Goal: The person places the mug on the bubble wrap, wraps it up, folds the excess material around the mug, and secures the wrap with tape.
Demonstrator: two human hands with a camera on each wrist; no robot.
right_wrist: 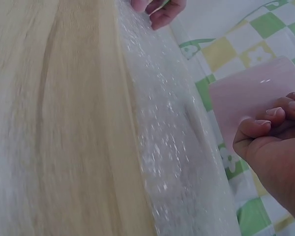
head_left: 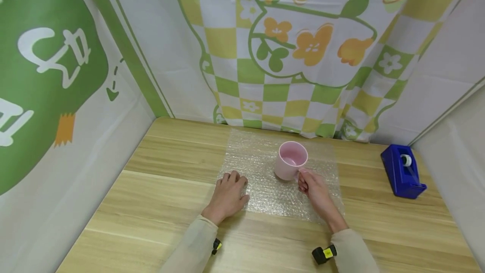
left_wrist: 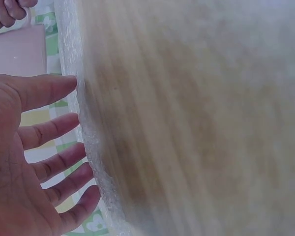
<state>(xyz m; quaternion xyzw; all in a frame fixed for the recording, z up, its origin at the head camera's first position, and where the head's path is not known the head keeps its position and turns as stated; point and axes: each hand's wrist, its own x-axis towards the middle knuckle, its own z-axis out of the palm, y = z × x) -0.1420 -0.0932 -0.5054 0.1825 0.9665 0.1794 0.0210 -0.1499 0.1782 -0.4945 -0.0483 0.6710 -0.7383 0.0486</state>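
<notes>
A pink mug (head_left: 288,165) is held by its handle in my right hand (head_left: 313,188), its opening facing up. In both wrist views, a gap with the curtain showing through separates the mug (right_wrist: 255,91) from the sheet of bubble wrap (head_left: 265,199) beneath. The wrap lies flat on the wooden table. My left hand (head_left: 228,195) rests at the wrap's left part, fingers spread and relaxed, fingertips touching the sheet in the left wrist view. Curled fingers of the right hand (right_wrist: 280,147) hide most of the handle.
A blue tape dispenser (head_left: 403,174) with a roll of tape stands at the right of the wooden table (head_left: 159,205). Behind the table hangs a checkered, flowered curtain (head_left: 276,92). Printed fabric walls (head_left: 125,96) close in the left and right sides.
</notes>
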